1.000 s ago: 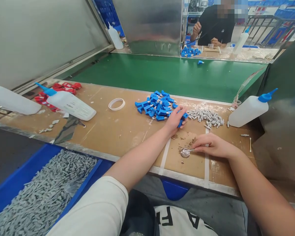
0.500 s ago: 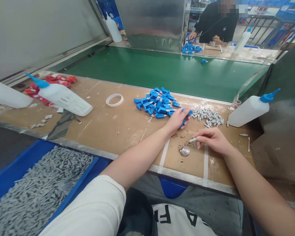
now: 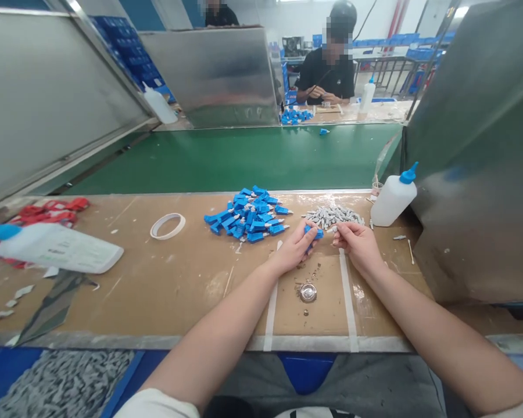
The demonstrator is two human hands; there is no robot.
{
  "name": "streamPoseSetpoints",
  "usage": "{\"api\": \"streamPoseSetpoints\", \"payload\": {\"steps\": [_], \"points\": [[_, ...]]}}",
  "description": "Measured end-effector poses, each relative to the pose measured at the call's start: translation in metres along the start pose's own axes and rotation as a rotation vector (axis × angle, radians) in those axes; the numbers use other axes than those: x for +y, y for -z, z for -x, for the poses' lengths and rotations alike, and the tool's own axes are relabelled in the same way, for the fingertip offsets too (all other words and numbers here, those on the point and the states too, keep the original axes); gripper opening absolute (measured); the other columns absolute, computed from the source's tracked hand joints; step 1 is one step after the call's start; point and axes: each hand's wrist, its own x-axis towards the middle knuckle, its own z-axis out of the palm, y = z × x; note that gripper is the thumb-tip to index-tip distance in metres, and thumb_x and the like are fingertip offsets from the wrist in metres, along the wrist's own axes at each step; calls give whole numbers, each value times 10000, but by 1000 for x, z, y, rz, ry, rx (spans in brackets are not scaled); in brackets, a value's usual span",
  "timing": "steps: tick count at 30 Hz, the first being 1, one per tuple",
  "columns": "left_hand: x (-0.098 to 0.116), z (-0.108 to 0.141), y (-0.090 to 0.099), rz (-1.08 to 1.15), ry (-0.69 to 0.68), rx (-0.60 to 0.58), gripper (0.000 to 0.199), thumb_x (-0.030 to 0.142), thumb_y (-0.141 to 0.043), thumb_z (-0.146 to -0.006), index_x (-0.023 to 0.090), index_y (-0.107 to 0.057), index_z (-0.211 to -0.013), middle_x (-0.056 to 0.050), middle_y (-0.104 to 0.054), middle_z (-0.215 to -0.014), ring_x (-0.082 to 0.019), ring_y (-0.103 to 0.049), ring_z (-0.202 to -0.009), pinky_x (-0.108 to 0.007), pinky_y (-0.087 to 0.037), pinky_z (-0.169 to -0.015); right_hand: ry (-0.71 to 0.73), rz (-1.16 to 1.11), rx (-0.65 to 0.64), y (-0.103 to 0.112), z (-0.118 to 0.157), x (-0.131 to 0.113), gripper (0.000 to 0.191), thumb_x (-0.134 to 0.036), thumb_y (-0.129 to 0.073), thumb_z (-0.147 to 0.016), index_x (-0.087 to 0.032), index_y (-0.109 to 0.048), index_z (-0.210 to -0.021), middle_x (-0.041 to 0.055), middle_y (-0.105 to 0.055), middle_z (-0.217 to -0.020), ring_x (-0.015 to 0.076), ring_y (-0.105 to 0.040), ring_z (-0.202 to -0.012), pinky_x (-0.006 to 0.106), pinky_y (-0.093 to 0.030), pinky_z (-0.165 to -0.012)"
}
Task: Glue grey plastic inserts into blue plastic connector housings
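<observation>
My left hand (image 3: 294, 251) is closed around a blue plastic piece (image 3: 316, 233), part of which shows past the thumb. My right hand (image 3: 359, 245) pinches a small light-grey plastic part (image 3: 333, 230) between thumb and fingertips, a short way right of the blue piece. To the left of my hands lies a pile of blue plastic pieces (image 3: 248, 217) with pale tips. Just behind my hands spreads a heap of small grey parts (image 3: 331, 215). A round, shiny metal dish (image 3: 308, 292) sits nearer to me, with brown crumbs around it.
A green belt (image 3: 226, 159) runs behind the cardboard-covered table (image 3: 157, 290). White bottles stand at right (image 3: 393, 200) and lie at left (image 3: 65, 248). A tape roll (image 3: 168, 226), red parts (image 3: 47, 213) and a blue bin of grey parts (image 3: 138, 366) are around. A co-worker (image 3: 329, 75) sits opposite.
My hands have come closer together, the right one moving up beside the grey heap with its part. The left hand has drawn away from the blue pile. The view has tilted up.
</observation>
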Motion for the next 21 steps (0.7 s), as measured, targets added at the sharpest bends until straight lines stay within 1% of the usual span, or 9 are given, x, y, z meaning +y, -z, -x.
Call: {"api": "streamPoseSetpoints", "payload": {"steps": [6, 10, 13, 17, 19, 21], "points": [[0, 1, -1, -59, 22, 23, 443, 660, -588, -951, 245, -499, -1077, 36, -529, -798, -75, -452, -527, -152, -332, -414, -18, 5, 1, -1, -1, 2, 504, -600, -924, -630, -156, -734, -774, 23, -696, -676, 112, -644, -543, 247, -619, -583], [-2, 2, -2, -83, 36, 57, 470, 675, -605, -934, 248, -497, -1098, 35, -536, -804, -81, -457, -541, -161, -348, -426, -38, -10, -30, -3, 1, 4, 525, -610, -930, -605, -146, -747, -769, 36, -720, -682, 121, -669, -550, 249, -624, -586], [-3, 3, -3, -114, 18, 78, 464, 671, -605, -939, 249, -488, -1094, 44, -508, -776, -91, -467, -550, -173, -348, -432, 5, -25, -42, -6, 3, 8, 530, -626, -910, -628, -145, -769, -801, 50, -735, -701, 139, -694, -588, 279, -641, -627], [-4, 5, -8, -136, -22, 127, 439, 654, -602, -954, 250, -485, -1080, 60, -479, -711, -91, -437, -521, -189, -352, -458, 73, -23, -43, -11, 6, 13, 523, -644, -868, -684, -149, -773, -823, 58, -746, -732, 158, -706, -630, 306, -641, -664], [-4, 6, -10, -140, -33, 153, 437, 661, -592, -958, 257, -479, -1080, 63, -476, -667, -103, -430, -525, -192, -349, -473, 97, 2, -74, -12, 6, 16, 524, -658, -841, -714, -152, -765, -827, 55, -746, -743, 155, -683, -612, 297, -613, -630], [-3, 6, -12, -145, -35, 184, 437, 676, -569, -964, 267, -464, -1076, 61, -474, -659, -114, -429, -540, -192, -341, -477, 138, 99, -115, -11, 5, 17, 511, -669, -782, -783, -160, -747, -814, 42, -727, -722, 138, -624, -561, 269, -541, -562]]}}
